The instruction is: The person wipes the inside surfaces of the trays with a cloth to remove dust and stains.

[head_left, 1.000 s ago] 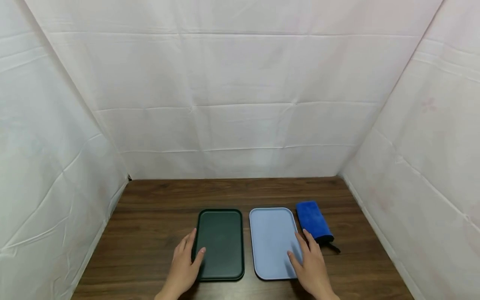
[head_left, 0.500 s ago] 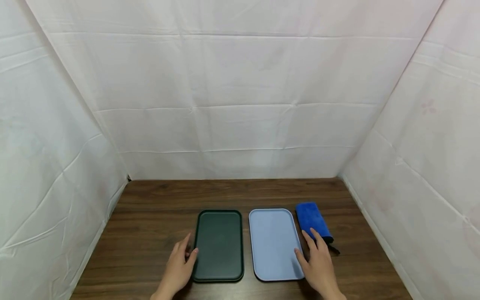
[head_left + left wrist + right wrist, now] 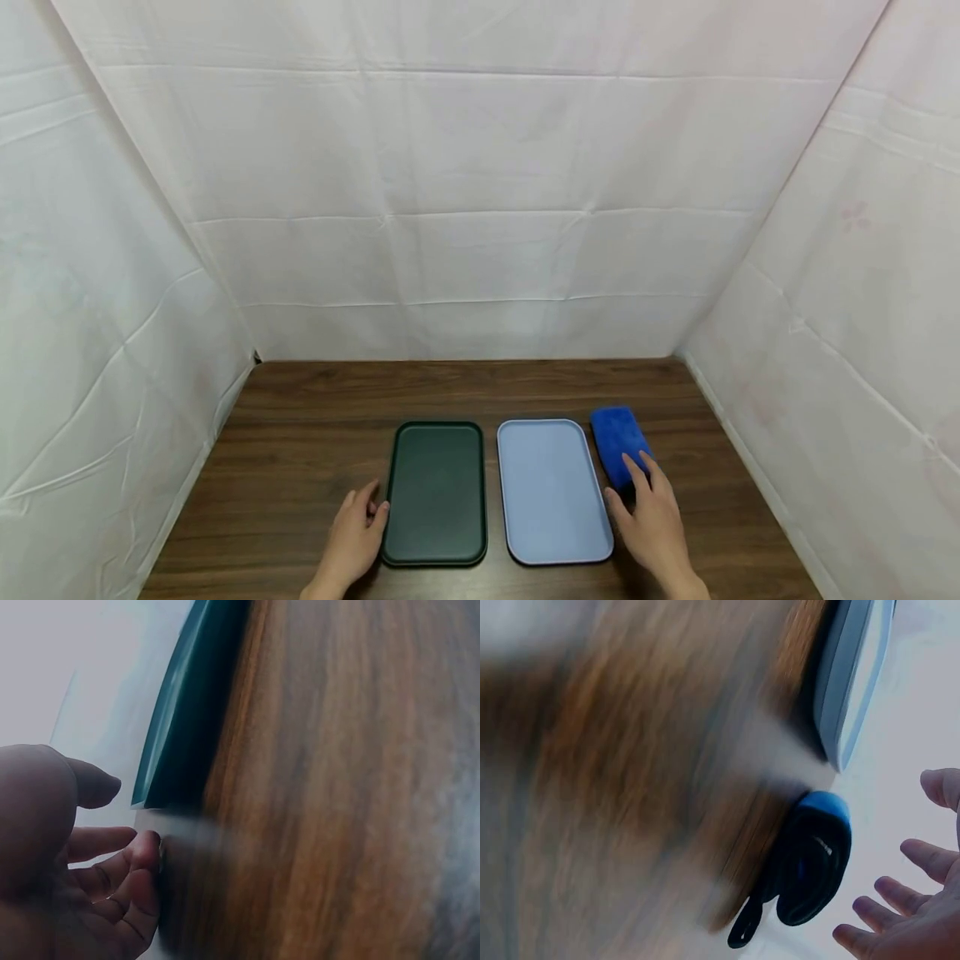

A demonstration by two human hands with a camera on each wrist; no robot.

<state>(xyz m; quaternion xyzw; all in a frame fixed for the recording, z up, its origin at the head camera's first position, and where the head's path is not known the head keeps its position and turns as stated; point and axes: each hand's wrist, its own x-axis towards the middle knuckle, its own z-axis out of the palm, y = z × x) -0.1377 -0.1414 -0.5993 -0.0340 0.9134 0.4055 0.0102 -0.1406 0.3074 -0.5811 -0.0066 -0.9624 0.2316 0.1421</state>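
Observation:
My left hand (image 3: 351, 535) is beside the left edge of a dark green tray (image 3: 438, 492). In the left wrist view its fingers (image 3: 127, 900) are loosely bent and hold nothing, apart from the tray's rim (image 3: 169, 712). My right hand (image 3: 654, 527) hovers by the near end of a folded blue cloth (image 3: 618, 437), its fingers spread. The right wrist view shows the cloth's rolled end (image 3: 814, 862) with black trim and a small loop, apart from my fingertips (image 3: 930, 859).
A light blue tray (image 3: 553, 492) lies between the green tray and the cloth, with a narrow gap to each. All rest on a dark wooden table (image 3: 315, 417). White fabric walls (image 3: 480, 250) enclose the back and both sides.
My right hand has moved right, off the light blue tray to the cloth's near end. My left hand has drawn back slightly left from the green tray's edge. Trays and cloth stayed put.

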